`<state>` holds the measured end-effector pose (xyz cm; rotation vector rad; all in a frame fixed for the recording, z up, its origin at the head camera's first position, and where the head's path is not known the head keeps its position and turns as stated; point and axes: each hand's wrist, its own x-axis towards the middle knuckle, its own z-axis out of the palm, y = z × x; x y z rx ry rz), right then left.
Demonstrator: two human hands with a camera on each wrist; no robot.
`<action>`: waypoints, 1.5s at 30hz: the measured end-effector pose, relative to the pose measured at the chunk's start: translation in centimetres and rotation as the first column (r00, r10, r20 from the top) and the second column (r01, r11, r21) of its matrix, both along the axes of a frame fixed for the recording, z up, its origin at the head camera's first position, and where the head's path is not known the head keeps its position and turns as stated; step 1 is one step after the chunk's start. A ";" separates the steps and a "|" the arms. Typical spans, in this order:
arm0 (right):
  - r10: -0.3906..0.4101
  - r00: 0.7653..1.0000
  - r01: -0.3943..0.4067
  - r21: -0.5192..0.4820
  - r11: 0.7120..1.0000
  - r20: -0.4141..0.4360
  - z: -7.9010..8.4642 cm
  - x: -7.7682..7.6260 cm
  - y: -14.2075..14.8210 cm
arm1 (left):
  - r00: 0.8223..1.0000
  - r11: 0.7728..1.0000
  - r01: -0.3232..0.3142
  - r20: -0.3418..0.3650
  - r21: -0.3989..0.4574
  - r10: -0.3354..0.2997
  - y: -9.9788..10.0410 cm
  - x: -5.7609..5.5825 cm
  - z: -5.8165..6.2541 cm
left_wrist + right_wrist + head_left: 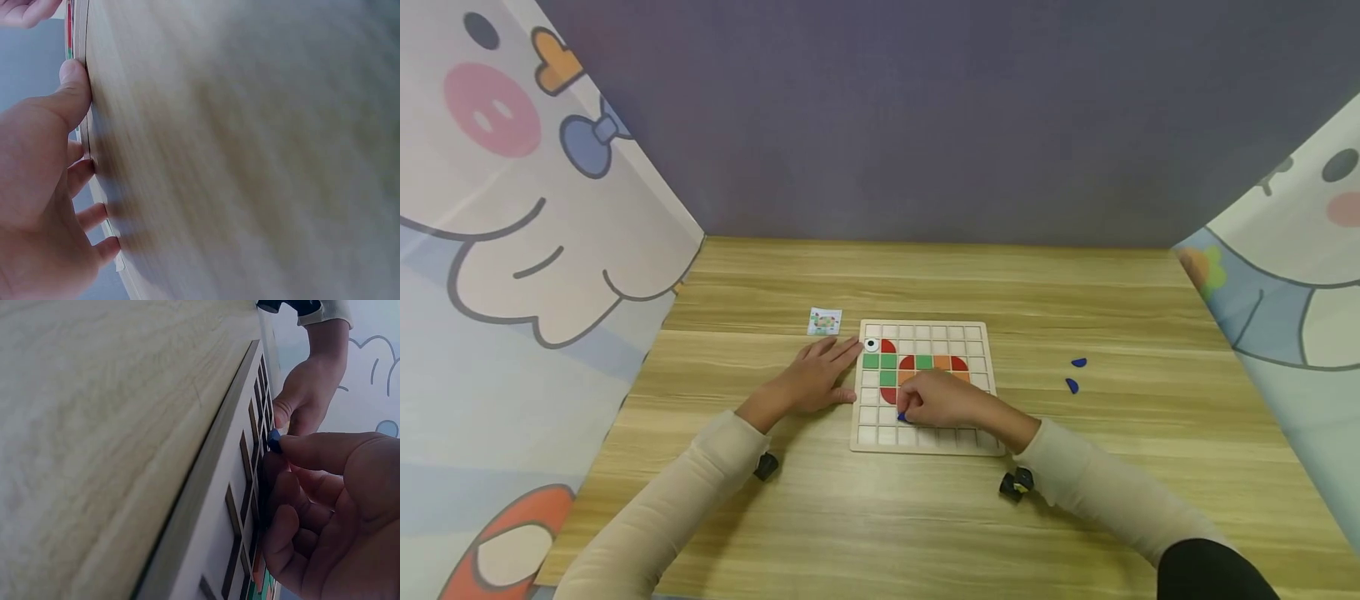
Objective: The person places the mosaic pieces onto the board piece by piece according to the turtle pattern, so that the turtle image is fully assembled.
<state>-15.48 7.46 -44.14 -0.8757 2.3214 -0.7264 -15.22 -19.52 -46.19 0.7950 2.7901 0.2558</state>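
Observation:
A wooden grid board [925,331] lies on the table, partly filled with green, red and orange pieces. A round white eye piece [871,344] sits near its upper left corner. My right hand [942,397] is over the board, pinching a small blue piece [275,440] between thumb and forefinger, close above the lower left cells. My left hand [815,377] rests with spread fingers at the board's left edge, its thumb [75,87] touching the rim. The right hand covers part of the pattern in the head view.
Two blue half-round pieces [1078,362] lie on the table to the right of the board. A small printed picture card [824,322] is beyond the left hand. A dark grey panel [925,125] stands behind the table, with cartoon-printed walls [497,208] at the sides.

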 end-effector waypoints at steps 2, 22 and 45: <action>0.010 1.000 -0.010 0.013 1.000 -0.015 0.0 0.0 0.0 | 1.000 1.000 -0.001 0.001 0.000 0.001 0.0 0.0 0.0; 0.007 0.992 0.002 0.079 0.997 -0.123 -0.6 0.6 -0.3 | 1.000 1.000 -0.003 0.010 0.001 0.003 0.0 0.0 -0.3; -0.085 0.994 0.081 -0.060 0.995 -0.068 0.3 -0.4 4.1 | 1.000 1.000 0.007 0.001 0.017 -0.007 0.1 0.2 0.3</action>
